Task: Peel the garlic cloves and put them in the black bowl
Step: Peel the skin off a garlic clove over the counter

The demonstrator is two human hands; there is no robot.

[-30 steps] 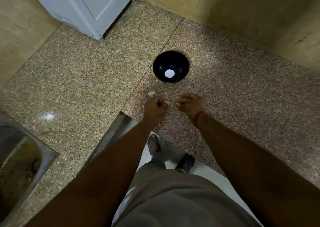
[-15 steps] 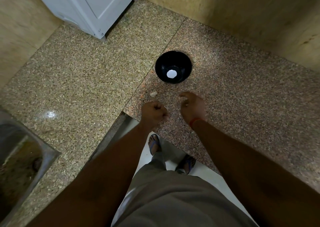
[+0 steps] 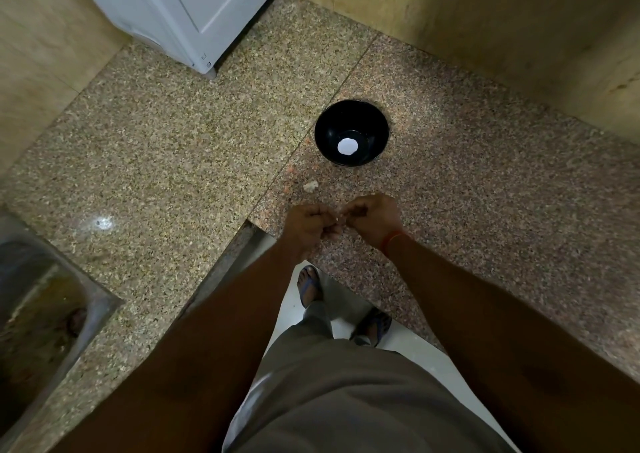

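1. Head view: left hand (image 3: 309, 226) and right hand (image 3: 374, 222) meet knuckle to knuckle over the bench (image 3: 485, 182) edge, both with fingers curled in.
2. A small pale bit shows between the fingertips, judged a garlic clove (image 3: 337, 214); too small to tell whether skin is on or off. Both hands seem to pinch it.
3. Black bowl (image 3: 351, 137) sits well beyond the hands on the bench, upright, a white round spot in its bottom; no cloves visible inside.
4. Pale scrap (image 3: 310, 185) lies on the bench between bowl and hands, likely peel or another clove; can't tell.
5. Handling, judged: clove is light, small, firm but bruisable; the papery skin is brittle and clingy. Pinch the ends with the fingertips and tear the skin from the tip. Once peeled it turns slippery and sticky, so carry it low to the bowl.
6. Sink (image 3: 41, 314) at lower left, white appliance (image 3: 194, 9) at the back.
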